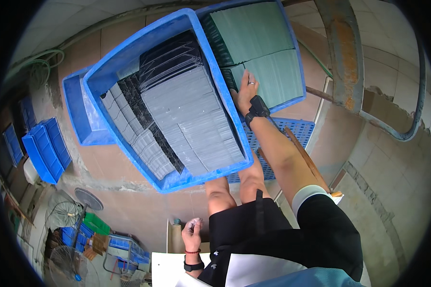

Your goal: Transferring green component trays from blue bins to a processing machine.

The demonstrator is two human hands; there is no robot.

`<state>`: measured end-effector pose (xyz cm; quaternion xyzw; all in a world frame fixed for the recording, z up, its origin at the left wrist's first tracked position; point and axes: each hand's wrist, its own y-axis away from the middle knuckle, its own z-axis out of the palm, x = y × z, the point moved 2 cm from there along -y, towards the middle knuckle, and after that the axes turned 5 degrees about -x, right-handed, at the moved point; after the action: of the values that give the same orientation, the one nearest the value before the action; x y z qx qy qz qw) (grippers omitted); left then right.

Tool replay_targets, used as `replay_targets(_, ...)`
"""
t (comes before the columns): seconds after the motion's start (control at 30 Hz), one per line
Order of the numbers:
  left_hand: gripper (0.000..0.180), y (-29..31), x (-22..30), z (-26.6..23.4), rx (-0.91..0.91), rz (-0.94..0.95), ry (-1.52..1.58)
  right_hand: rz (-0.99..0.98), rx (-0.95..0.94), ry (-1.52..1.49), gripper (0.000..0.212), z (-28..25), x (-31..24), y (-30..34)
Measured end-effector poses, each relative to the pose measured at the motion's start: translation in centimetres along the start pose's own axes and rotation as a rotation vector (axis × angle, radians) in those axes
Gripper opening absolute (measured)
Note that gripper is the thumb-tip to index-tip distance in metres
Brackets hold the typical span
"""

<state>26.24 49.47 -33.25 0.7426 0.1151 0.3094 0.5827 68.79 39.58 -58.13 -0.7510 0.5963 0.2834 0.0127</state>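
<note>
My right hand (245,95) reaches forward to the green stacked pieces (273,76), thin and packed on edge in the right blue crate (299,86). Its fingers are stretched out, some over the near end of the green row, and the thumb is by the crate wall. A ring and a black wrist device are on that hand and arm. Low beside my shorts, my left hand (192,228) is closed, with whitish fingertips; whether anything is in it I cannot make out. Left of my right hand, a larger tilted blue crate (195,179) holds grey and black stacked pieces (189,115).
Another blue crate (74,98) lies behind the large one. Below the crates is a perforated blue base (292,128). A rusty metal post (345,62) stands at the right. Stacked blue bins (48,148) and a fan (88,198) are at the left.
</note>
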Motion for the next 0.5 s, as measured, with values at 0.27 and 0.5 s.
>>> replay_targets(0.27, 0.018, 0.1, -1.8, -0.5, -0.034, 0.007, -0.044, -0.037, 0.107, -0.003, 0.088, 0.3, 1.1, -0.5)
replay_targets(0.5, 0.018, 0.2, -2.4, 0.1, -0.039, 0.010, -0.067, 0.031, -0.104, -0.061, 0.079, 0.5, 0.7, -0.6)
